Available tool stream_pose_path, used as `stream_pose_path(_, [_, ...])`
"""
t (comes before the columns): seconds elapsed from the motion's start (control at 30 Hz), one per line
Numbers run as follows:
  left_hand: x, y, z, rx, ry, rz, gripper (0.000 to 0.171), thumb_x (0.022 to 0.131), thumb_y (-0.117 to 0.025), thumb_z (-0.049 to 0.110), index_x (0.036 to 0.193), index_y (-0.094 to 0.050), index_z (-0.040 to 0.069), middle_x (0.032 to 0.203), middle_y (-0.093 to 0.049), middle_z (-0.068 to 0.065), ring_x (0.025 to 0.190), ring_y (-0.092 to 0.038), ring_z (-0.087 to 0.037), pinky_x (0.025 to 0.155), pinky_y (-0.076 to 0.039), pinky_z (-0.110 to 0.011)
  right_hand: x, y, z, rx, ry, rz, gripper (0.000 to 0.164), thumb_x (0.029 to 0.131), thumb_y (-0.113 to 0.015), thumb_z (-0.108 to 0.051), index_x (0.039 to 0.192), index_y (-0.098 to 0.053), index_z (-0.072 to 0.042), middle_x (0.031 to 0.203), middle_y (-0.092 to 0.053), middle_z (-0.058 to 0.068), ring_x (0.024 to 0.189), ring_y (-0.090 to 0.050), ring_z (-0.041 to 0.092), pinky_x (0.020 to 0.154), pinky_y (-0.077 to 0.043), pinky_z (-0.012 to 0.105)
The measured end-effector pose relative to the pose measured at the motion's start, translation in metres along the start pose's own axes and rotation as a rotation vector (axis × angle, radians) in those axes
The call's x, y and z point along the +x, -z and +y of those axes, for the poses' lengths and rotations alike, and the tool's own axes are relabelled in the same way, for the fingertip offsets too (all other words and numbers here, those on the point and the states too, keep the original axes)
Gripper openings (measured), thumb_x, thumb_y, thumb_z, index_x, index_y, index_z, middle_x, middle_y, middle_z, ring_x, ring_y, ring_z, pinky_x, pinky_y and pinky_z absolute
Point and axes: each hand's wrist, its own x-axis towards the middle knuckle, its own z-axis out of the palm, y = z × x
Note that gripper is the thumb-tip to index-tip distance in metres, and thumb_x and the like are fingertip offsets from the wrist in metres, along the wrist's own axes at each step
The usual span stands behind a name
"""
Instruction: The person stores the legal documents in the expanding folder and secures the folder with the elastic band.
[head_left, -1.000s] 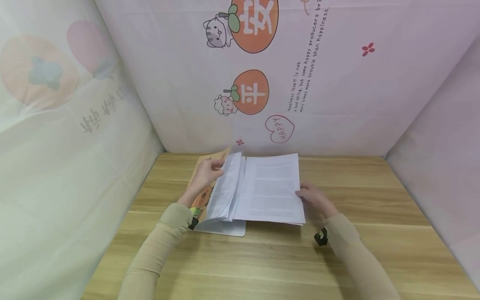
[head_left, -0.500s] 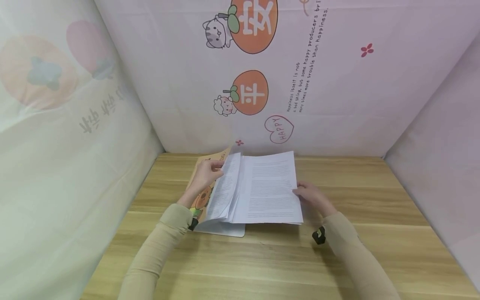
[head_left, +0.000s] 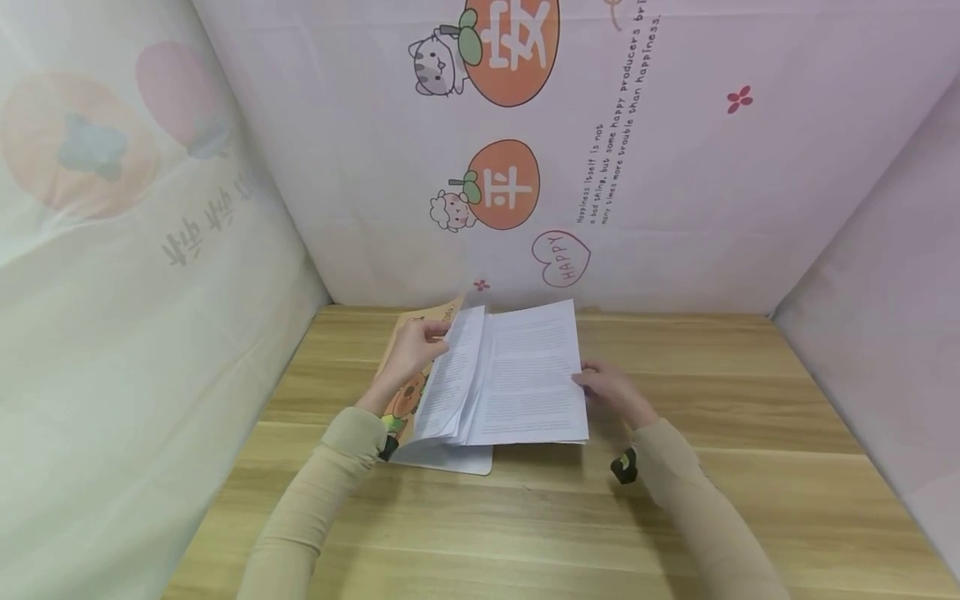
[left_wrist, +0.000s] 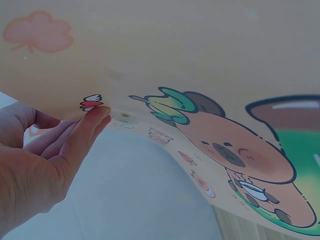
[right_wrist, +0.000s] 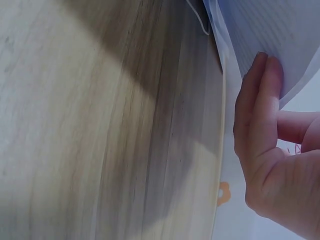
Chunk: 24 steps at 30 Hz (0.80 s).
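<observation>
A folder (head_left: 406,393) with an orange cartoon cover lies partly opened near the back of the table. Its upper left edge is pinched by my left hand (head_left: 408,348), which holds the cover raised; the left wrist view shows thumb and fingers at the edge of the cartoon-printed cover (left_wrist: 150,65). Several printed sheets (head_left: 528,379) stand fanned out to the right of the cover. My right hand (head_left: 613,392) pinches their right edge between thumb and fingers. In the right wrist view, fingers (right_wrist: 265,100) lie behind the lifted sheets. The inside spine is hidden by paper.
The wooden table (head_left: 562,525) runs up to a printed cloth wall (head_left: 660,250) close behind the folder. Cloth walls also rise at left (head_left: 187,333) and right (head_left: 885,292). The folder's white lower corner (head_left: 465,461) shows beneath the sheets.
My right hand has moved left, bringing the right edge of the sheets with it toward the cover. The left hand and the raised cover stay in place.
</observation>
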Motion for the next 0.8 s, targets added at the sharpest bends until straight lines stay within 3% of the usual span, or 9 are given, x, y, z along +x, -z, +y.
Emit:
stream_pose_path(0.1, [0.001,0.0,0.0,0.005,0.0,-0.001,0.042,0.088,-0.059,0.004,0.129,-0.063,-0.002,0.128,-0.066,-0.023,0.109,-0.069,-0.036,0.09,-0.06,-0.042,0.003,-0.002,-0.001,0.016,0.008,-0.002,0.042,0.099,-0.048,-0.017,0.131,-0.048,0.01,0.11,-0.065,0.017,0.091,-0.059,0.015,0.083,-0.052,0.03])
stream_pose_path(0.4, [0.001,0.001,0.0,0.011,-0.003,-0.003,0.043,0.087,-0.058,0.003,0.13,-0.062,-0.003,0.129,-0.065,-0.024,0.11,-0.069,-0.037,0.09,-0.06,-0.042,0.007,-0.005,0.001,0.053,0.008,-0.026,0.038,0.099,-0.049,-0.013,0.128,-0.049,0.013,0.097,-0.064,0.008,0.08,-0.056,0.011,0.076,-0.052,0.03])
stream_pose_path(0.67, [0.002,0.001,0.0,0.002,0.0,-0.001,0.043,0.087,-0.058,0.002,0.13,-0.062,-0.002,0.13,-0.064,-0.024,0.11,-0.069,-0.037,0.09,-0.06,-0.041,0.006,-0.009,0.003,0.164,0.007,-0.082,0.039,0.098,-0.048,-0.007,0.13,-0.044,0.014,0.105,-0.066,0.011,0.081,-0.06,0.009,0.074,-0.053,0.024])
stream_pose_path(0.8, [0.001,0.0,0.0,0.003,-0.009,-0.001,0.043,0.087,-0.058,0.002,0.129,-0.062,-0.003,0.13,-0.064,-0.025,0.109,-0.07,-0.037,0.089,-0.06,-0.041,0.005,-0.011,0.003,0.155,0.014,-0.084,0.04,0.097,-0.049,-0.007,0.13,-0.044,0.015,0.107,-0.065,0.014,0.082,-0.06,0.01,0.073,-0.053,0.023])
